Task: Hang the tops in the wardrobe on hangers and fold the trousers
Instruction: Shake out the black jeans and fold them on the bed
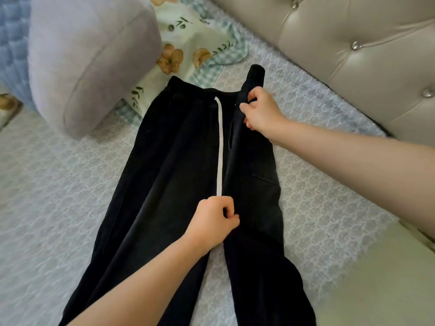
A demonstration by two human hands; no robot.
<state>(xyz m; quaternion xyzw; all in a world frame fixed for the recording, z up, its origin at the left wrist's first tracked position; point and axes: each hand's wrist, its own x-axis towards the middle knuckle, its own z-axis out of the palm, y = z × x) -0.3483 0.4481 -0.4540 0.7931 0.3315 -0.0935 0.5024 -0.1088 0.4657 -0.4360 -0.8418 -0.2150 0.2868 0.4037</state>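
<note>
One pair of black trousers [179, 165] is all there is clothes-wise, and it's lying flat on the bed [317, 184], waistband at the far end and both legs running back toward the person. One white drawstring [220, 147] trails straight down the front from the waistband.

Two hands are in view, both bare and both busy. The right hand [261, 111] has its fingers curled tight around the right side of the waistband, and that edge is lifted up off the bed and bunched into a narrow strip. The left hand [215, 217] is lower down at the crotch, right where the drawstring ends, thumb and fingers pinched together on the trousers. Honestly can't tell if it's got the string, the cloth or both.

Other stuff: one fat greyish pillow [94, 55] at the upper left, one flowery blanket [188, 38] with a checked border tucked under it and just touching the waistband, and one padded beige headboard [341, 43] along the right with three shiny buttons [356, 45] showing.
</note>
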